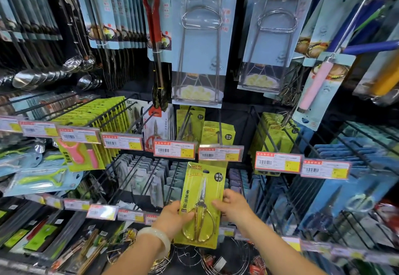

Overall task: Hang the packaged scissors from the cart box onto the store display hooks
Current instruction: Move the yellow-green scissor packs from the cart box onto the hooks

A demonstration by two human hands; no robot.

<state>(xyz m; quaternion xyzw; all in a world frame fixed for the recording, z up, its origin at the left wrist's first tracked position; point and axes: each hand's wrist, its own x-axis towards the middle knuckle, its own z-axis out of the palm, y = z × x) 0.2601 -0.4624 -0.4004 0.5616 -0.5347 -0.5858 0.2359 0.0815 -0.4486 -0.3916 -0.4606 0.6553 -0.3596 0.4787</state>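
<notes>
Both my hands hold one packaged scissors (201, 205), gold scissors on a yellow-green card, upright in front of the display. My left hand (174, 218), with a pale bangle on the wrist, grips the card's left edge. My right hand (234, 206) grips its right edge. The card's hang hole is at the top, just under the price tag (220, 154) of a display hook (219, 132). That hook carries matching yellow-green scissors packs (217, 133) further back. The cart box is out of view.
Rows of black wire hooks with red-and-white price tags jut toward me. More yellow-green packs (273, 133) hang right, peelers (79, 155) left. Tongs (155, 43) and steel racks (200, 43) hang above. Blue packs (349, 166) fill the right, wire trivets (216, 259) lie below.
</notes>
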